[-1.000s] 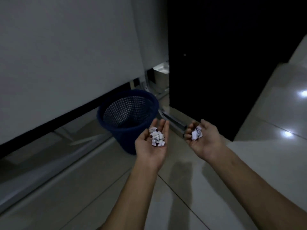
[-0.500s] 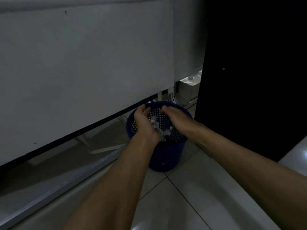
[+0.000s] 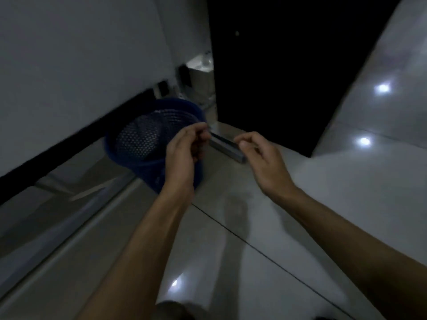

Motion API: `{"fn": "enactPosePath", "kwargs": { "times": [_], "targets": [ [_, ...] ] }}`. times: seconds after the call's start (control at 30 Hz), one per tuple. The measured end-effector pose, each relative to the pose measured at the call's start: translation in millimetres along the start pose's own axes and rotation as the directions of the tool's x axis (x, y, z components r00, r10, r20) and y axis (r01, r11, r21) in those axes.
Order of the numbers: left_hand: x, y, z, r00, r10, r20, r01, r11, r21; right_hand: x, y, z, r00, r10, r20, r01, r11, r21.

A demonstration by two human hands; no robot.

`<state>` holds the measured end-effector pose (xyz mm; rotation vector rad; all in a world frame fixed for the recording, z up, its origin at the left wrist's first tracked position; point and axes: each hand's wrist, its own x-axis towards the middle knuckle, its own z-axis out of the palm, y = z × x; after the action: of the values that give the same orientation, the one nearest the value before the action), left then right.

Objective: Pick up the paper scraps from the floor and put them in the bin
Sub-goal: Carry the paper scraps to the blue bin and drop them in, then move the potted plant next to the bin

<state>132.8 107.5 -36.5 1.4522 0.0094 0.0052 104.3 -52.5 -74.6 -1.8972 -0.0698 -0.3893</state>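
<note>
- Both of my hands have come back out of the bin since half a second ago, when they were down inside its mouth with the paper scraps; the view has also swung, so the bin now sits left of centre.
- My left hand hovers over the near right edge of the bin, fingers curled in toward the thumb, loosely closed; I see nothing white between them, though motion blur keeps me from being sure.
- My right hand is to the right of the bin, over the floor, back of the hand up, fingers bent and a little apart, holding nothing that I can see.
- That bin is a dark blue mesh basket standing on the pale tiled floor, close under the white panel on the left.
- Inside the basket it is too dark and blurred for me to make out the scraps; none show in either hand.
- Beyond my hands a grey metal bar lies on the floor at the foot of the black door.
- Bright light spots reflect off the glossy tiles at right and near the bottom centre.
</note>
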Motion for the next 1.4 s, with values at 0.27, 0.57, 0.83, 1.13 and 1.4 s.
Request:
{"fn": "enactPosePath", "kwargs": {
  "times": [0.27, 0.57, 0.83, 1.13, 1.4],
  "targets": [
    [-91, -79, 138, 0.877, -0.153, 0.456, 0.1, 0.985, 0.139, -139, 46, -117, 0.981, 0.171, -0.096, -0.194, 0.923, -0.332],
    [-193, -165, 256, 0.436, -0.459, 0.774, 0.211, 0.888, 0.409, -332, 111, -182, 0.755, 0.418, -0.506, -0.604, 0.743, -0.288],
    [-254, -208, 297, 0.393, -0.55, 0.737, 0.167, 0.831, 0.531, -394, 133, -195, 0.622, 0.432, -0.653, -0.755, 0.552, -0.354],
    [-260, -217, 297, 0.419, -0.563, 0.712, 0.199, 0.822, 0.533, -374, 152, -206, 0.661, 0.391, -0.64, -0.725, 0.553, -0.41],
    [-280, -220, 334, 0.385, -0.535, 0.753, 0.175, 0.843, 0.509, -390, 148, -225, 0.706, 0.367, -0.606, -0.686, 0.565, -0.458]
  ]
}}
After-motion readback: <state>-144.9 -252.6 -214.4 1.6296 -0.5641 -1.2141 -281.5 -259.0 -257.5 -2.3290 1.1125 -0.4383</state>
